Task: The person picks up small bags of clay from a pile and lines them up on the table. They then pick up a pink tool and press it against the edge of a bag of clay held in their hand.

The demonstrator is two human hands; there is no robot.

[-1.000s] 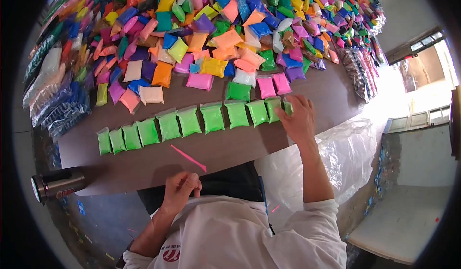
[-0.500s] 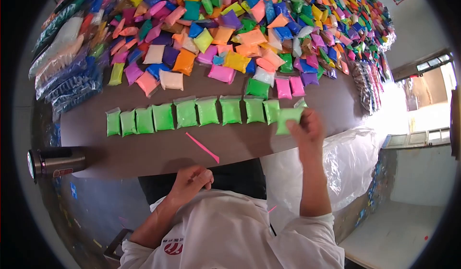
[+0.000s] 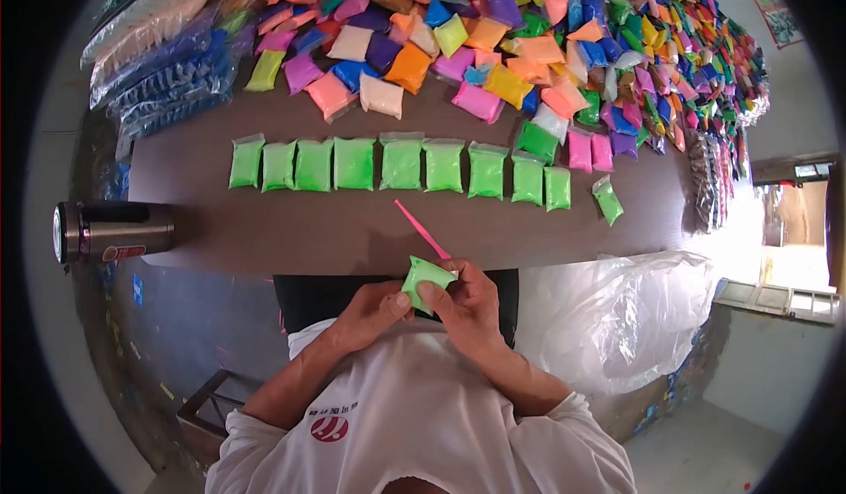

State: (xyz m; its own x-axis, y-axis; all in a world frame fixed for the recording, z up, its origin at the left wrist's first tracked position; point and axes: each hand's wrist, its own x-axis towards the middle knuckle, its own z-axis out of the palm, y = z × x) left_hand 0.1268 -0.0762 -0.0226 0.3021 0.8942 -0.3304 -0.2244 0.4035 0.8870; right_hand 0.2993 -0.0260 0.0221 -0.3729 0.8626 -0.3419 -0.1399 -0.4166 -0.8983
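Observation:
Both hands hold one light green packet (image 3: 426,275) at the table's near edge, in front of the shirt. My left hand (image 3: 381,309) grips its left side, the thumb at the lower left corner. My right hand (image 3: 464,303) has its thumb pressed on the packet's face and its fingers behind. Beyond them, several green packets (image 3: 354,164) lie side by side in a row. One more green packet (image 3: 608,201) lies tilted, apart from the row at the right. A pink strip (image 3: 421,228) lies on the table just past my hands.
A large heap of coloured packets (image 3: 538,49) covers the far side of the brown table (image 3: 308,230). Stacked bags (image 3: 176,80) lie at the far left. A steel flask (image 3: 115,231) is at the left edge. Clear plastic sheeting (image 3: 617,318) hangs at the right.
My right hand has brought the green packet from the row's right end back to the near edge. My left hand has closed on it too. The view has shifted.

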